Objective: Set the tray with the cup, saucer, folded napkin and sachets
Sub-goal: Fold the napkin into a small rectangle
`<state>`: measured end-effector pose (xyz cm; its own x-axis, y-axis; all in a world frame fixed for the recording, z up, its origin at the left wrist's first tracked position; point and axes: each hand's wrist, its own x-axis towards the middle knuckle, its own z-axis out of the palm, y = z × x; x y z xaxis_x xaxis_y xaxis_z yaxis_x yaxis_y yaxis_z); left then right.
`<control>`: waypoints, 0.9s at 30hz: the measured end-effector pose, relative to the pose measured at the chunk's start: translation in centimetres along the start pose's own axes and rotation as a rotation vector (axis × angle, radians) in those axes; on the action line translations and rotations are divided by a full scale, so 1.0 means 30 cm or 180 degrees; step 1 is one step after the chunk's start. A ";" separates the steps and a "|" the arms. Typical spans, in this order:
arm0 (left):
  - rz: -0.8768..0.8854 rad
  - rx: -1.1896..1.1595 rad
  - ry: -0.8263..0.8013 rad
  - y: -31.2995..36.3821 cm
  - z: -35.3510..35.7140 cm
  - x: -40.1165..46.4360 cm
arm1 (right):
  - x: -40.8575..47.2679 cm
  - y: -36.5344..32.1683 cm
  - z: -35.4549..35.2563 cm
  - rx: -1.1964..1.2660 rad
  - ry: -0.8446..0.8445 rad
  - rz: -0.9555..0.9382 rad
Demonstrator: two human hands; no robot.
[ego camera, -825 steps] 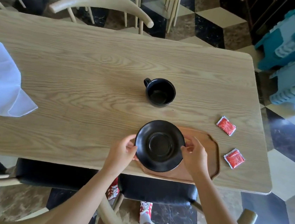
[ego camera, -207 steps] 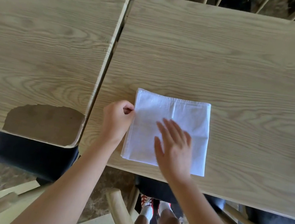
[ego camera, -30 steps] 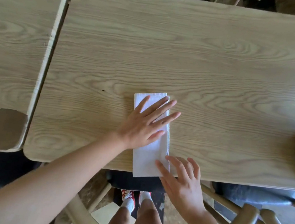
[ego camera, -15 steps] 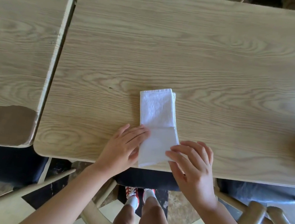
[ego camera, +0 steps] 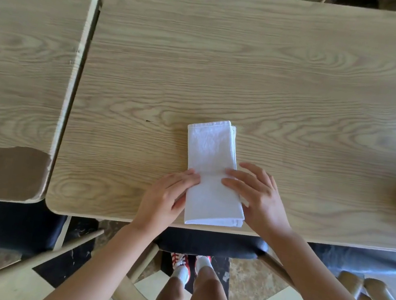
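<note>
Head view: both hands have slid to the napkin's (ego camera: 210, 173) crease.

1 folded napkin (ego camera: 211, 173), 2 hands, 2 tables, on view.

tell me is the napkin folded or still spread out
Folded. The napkin lies as a narrow strip on the table, layered edges showing at its far end, both hands at a crease across its middle.

Light wooden table (ego camera: 275, 72), folded white napkin (ego camera: 211, 166) flat near its front edge, second table (ego camera: 27, 56) beside it
</note>
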<state>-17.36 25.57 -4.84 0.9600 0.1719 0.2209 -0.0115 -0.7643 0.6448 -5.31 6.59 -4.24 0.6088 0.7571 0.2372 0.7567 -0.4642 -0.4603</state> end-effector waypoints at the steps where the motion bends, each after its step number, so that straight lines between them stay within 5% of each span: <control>1: -0.0020 -0.0036 0.0015 0.001 -0.003 0.001 | 0.010 -0.002 0.003 0.0094 0.0048 0.0073; 8: -0.1509 -0.0763 0.0937 0.051 0.030 0.078 | 0.103 -0.073 -0.002 0.1083 0.0361 0.1618; 16: -0.1449 0.0050 0.1474 0.055 0.091 0.142 | 0.112 -0.090 0.062 0.0985 0.0648 0.2089; 21: -0.1748 0.0711 0.1130 0.038 0.098 0.152 | 0.120 -0.107 0.082 0.0683 0.0801 0.2442; 27: -0.0308 0.1330 -0.0201 -0.009 0.050 0.197 | 0.167 -0.113 0.079 -0.0316 0.0729 0.1735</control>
<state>-11.27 25.87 -4.81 0.9665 0.2266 0.1203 0.1811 -0.9347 0.3057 -5.38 13.03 -3.52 0.9430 0.2845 0.1727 0.3328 -0.8069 -0.4880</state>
